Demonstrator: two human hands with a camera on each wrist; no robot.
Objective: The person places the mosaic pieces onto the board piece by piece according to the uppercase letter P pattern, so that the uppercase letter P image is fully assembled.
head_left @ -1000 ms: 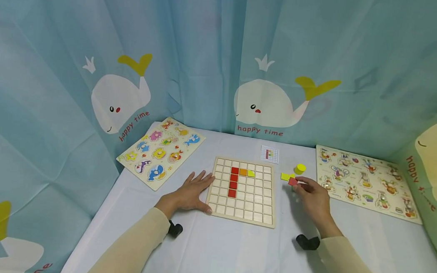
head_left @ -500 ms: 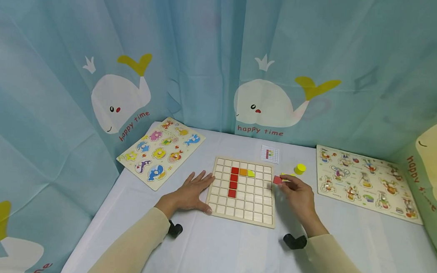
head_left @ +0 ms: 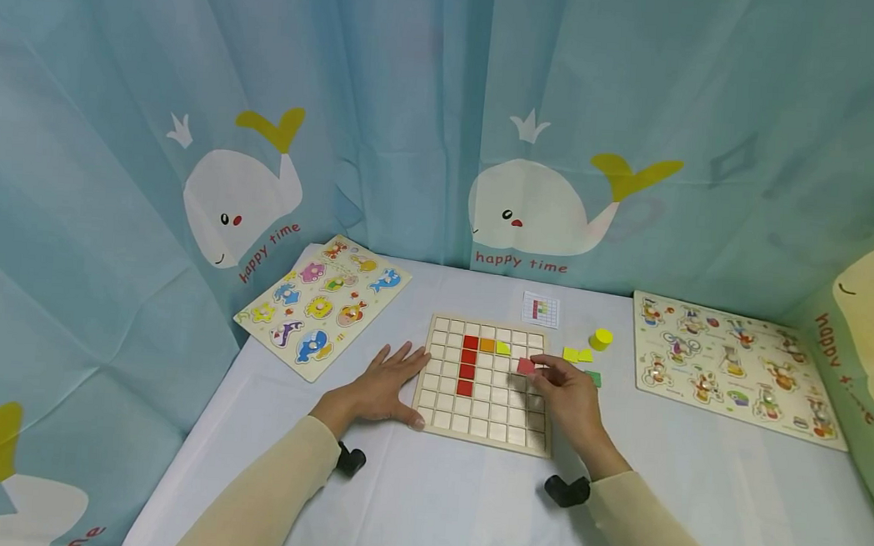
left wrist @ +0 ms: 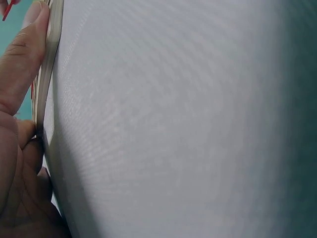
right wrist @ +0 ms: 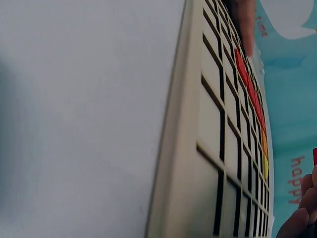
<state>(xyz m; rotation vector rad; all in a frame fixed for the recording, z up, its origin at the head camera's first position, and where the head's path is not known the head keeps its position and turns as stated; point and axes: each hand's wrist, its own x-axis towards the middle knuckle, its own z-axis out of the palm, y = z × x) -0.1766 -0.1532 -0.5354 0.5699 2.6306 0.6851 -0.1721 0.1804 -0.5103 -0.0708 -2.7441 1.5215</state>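
Note:
A wooden grid board (head_left: 507, 413) lies on the white tablecloth. Set in its cells are a column of several red square tiles (head_left: 468, 358), an orange tile (head_left: 487, 344) and a yellow tile with a cut corner (head_left: 503, 347). My left hand (head_left: 379, 386) rests at the board's left edge, fingers spread, its thumb against the rim in the left wrist view. Over the board's right part, my right hand (head_left: 570, 402) pinches a loose red square tile (head_left: 526, 366) between thumb and fingers. In the right wrist view only its fingers and a sliver of that tile show.
Right of the board lie yellow tiles (head_left: 571, 354), a green tile (head_left: 593, 379) and a yellow cylinder (head_left: 601, 339). Behind it is a small pattern card (head_left: 540, 310). Picture puzzle boards stand left (head_left: 302, 301) and right (head_left: 709, 376). A whale-print curtain (head_left: 415, 138) encloses the table.
My right hand has carried the red tile leftward from beside the yellow tiles to over the board. The green tile, hidden before, now shows. The left hand has stayed put.

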